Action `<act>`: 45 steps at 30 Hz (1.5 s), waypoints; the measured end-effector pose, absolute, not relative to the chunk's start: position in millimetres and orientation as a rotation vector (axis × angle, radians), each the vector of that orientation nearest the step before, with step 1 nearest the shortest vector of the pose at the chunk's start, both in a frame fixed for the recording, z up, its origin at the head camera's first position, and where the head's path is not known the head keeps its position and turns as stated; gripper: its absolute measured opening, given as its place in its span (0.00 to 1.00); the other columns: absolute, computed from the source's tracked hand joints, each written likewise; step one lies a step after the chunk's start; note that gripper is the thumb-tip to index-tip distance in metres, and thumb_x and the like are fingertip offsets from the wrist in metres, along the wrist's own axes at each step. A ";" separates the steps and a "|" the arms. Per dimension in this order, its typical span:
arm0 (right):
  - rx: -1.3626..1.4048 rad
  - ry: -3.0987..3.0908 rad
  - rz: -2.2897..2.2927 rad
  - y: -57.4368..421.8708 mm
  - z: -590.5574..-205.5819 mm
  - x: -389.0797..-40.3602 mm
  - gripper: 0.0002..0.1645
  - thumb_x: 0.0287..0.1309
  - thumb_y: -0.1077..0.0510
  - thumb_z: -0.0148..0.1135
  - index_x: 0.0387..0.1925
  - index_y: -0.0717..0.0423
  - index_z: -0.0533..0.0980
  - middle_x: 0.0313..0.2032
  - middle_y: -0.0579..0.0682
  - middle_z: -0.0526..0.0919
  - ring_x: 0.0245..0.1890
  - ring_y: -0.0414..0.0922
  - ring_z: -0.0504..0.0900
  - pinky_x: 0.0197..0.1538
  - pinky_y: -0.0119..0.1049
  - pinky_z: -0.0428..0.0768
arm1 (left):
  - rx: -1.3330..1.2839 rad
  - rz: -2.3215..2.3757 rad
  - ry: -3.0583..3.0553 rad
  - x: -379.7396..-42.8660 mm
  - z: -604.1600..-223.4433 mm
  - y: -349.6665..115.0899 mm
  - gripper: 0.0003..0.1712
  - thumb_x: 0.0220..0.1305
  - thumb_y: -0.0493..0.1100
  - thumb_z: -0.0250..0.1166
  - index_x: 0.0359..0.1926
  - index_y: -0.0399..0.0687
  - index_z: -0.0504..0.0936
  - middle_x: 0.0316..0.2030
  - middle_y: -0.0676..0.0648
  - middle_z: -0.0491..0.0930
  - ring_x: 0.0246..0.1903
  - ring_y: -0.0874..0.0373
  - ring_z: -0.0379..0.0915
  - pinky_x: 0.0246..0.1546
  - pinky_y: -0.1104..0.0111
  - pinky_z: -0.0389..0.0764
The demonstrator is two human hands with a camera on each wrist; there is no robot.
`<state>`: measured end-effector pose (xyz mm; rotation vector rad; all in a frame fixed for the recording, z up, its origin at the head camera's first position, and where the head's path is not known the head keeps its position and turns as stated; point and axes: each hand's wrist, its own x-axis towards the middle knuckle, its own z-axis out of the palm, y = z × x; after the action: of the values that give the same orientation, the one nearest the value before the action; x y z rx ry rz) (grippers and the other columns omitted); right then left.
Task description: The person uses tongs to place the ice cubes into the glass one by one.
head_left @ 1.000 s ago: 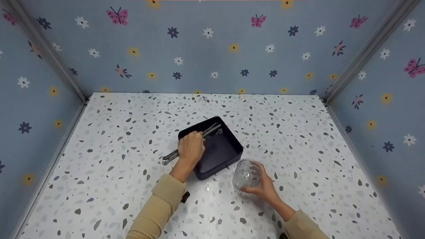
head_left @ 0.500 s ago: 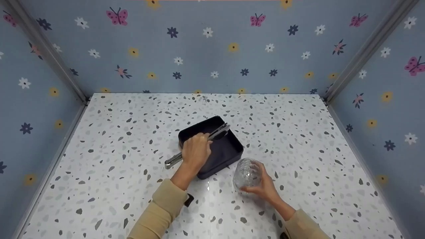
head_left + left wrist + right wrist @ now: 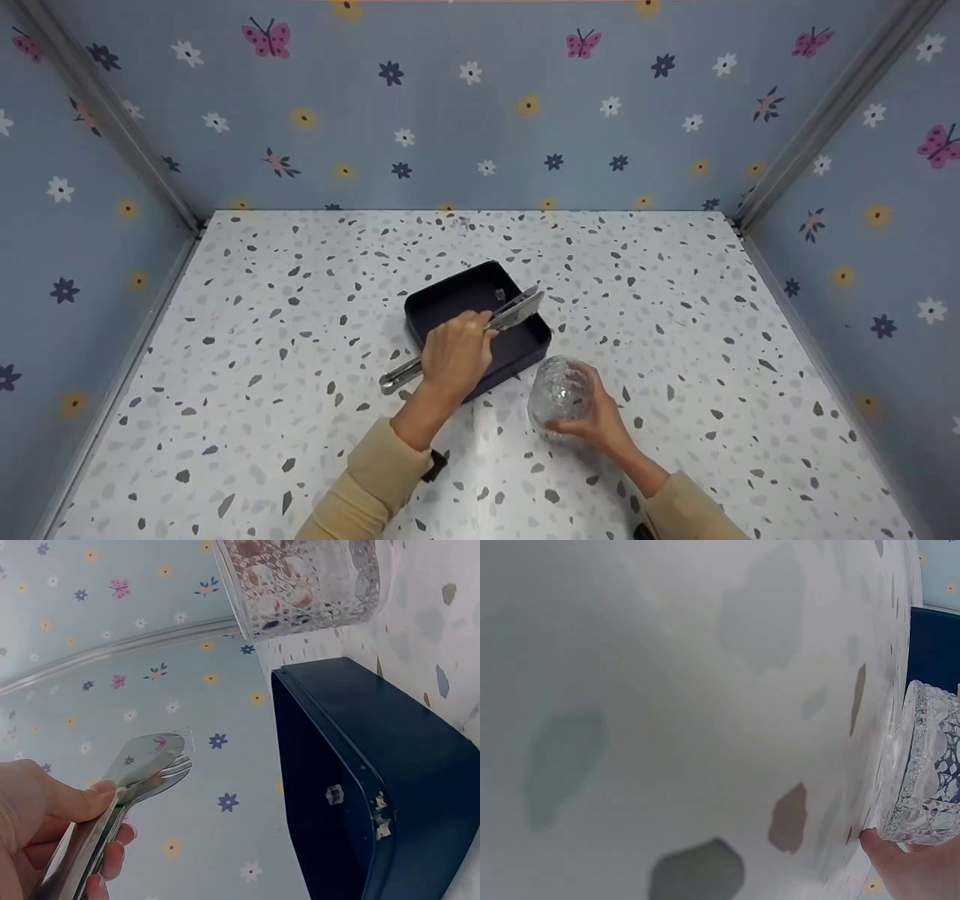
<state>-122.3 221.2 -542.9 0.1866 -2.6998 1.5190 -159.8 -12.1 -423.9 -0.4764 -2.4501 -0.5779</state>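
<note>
My left hand [image 3: 454, 352] grips metal serving tongs [image 3: 517, 310] around the middle, held over the dark tray [image 3: 416, 319]. One jaw is a flat spatula and the other is forked, as the left wrist view shows. At their tips [image 3: 180, 754] a small clear piece [image 3: 188, 741] faintly shows. Inside the tray lies a clear cube [image 3: 334, 794], like ice. To the tray's right, my right hand [image 3: 596, 412] holds a clear, cut-pattern glass [image 3: 559, 390] upright on the table, thumb and fingers around its side.
The table [image 3: 300, 450] has a white speckled top. Blue flowered panels [image 3: 480, 105] stand behind it and at both sides, meeting in grey corner posts [image 3: 112, 112].
My left hand has carried the tongs rightward, their tips going from inside the tray's far corner to above its right rim. The tray, right hand and glass stay in place.
</note>
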 end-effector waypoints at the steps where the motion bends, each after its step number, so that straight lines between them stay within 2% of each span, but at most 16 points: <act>1: 0.193 -2.697 1.523 221.2 -542.9 -122.2 0.59 0.22 0.51 0.78 0.60 0.49 0.57 0.53 0.55 0.71 0.53 0.53 0.69 0.53 0.49 0.65 | -0.482 -0.586 -2.448 -158.2 -423.4 -11.4 0.08 0.47 0.39 0.67 0.31 0.41 0.81 0.22 0.48 0.76 0.18 0.51 0.74 0.16 0.62 0.73; 5: 0.187 -2.700 1.529 220.9 -543.5 -122.4 0.59 0.22 0.50 0.78 0.61 0.49 0.57 0.53 0.55 0.70 0.53 0.53 0.69 0.53 0.49 0.65 | -0.500 -0.605 -2.458 -151.6 -420.6 -9.3 0.06 0.47 0.39 0.66 0.28 0.42 0.80 0.21 0.49 0.76 0.17 0.52 0.74 0.15 0.62 0.72; 13: 0.181 -2.708 1.536 220.8 -543.3 -122.0 0.60 0.21 0.50 0.78 0.61 0.50 0.57 0.53 0.55 0.70 0.53 0.53 0.68 0.54 0.49 0.65 | -0.548 -0.602 -2.453 -138.0 -414.3 -4.2 0.11 0.48 0.40 0.67 0.34 0.41 0.82 0.24 0.48 0.78 0.20 0.53 0.75 0.18 0.64 0.74; 21: 0.174 -2.693 1.541 221.7 -544.6 -122.0 0.61 0.20 0.50 0.78 0.60 0.51 0.57 0.53 0.57 0.70 0.52 0.55 0.69 0.52 0.51 0.66 | -0.603 -0.569 -2.439 -128.8 -412.5 1.0 0.11 0.47 0.40 0.67 0.35 0.41 0.82 0.25 0.49 0.78 0.21 0.56 0.75 0.19 0.66 0.74; 29: 0.220 -2.679 1.522 221.8 -545.4 -123.4 0.59 0.20 0.51 0.78 0.60 0.50 0.58 0.53 0.53 0.71 0.52 0.51 0.70 0.53 0.47 0.66 | -0.651 -0.541 -2.439 -121.9 -413.3 5.2 0.12 0.47 0.40 0.67 0.35 0.41 0.82 0.26 0.49 0.79 0.22 0.56 0.76 0.20 0.67 0.75; 39: 0.221 -2.666 1.558 222.1 -543.5 -123.0 0.60 0.20 0.50 0.78 0.60 0.50 0.57 0.53 0.55 0.71 0.52 0.53 0.70 0.53 0.50 0.65 | -0.684 -0.526 -2.458 -116.5 -413.4 10.1 0.13 0.47 0.41 0.67 0.36 0.41 0.82 0.26 0.49 0.79 0.23 0.57 0.76 0.20 0.68 0.75; 45: 0.197 -2.684 1.534 222.0 -544.3 -123.2 0.61 0.19 0.51 0.79 0.61 0.50 0.57 0.53 0.53 0.71 0.52 0.51 0.70 0.53 0.48 0.65 | -0.690 -0.522 -2.464 -114.7 -414.2 10.4 0.14 0.47 0.42 0.67 0.37 0.41 0.82 0.28 0.48 0.79 0.25 0.57 0.76 0.21 0.68 0.75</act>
<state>-123.2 222.0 -544.3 0.1972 -2.6841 1.5338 -114.7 10.4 -414.2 -0.6898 -2.4637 -0.5218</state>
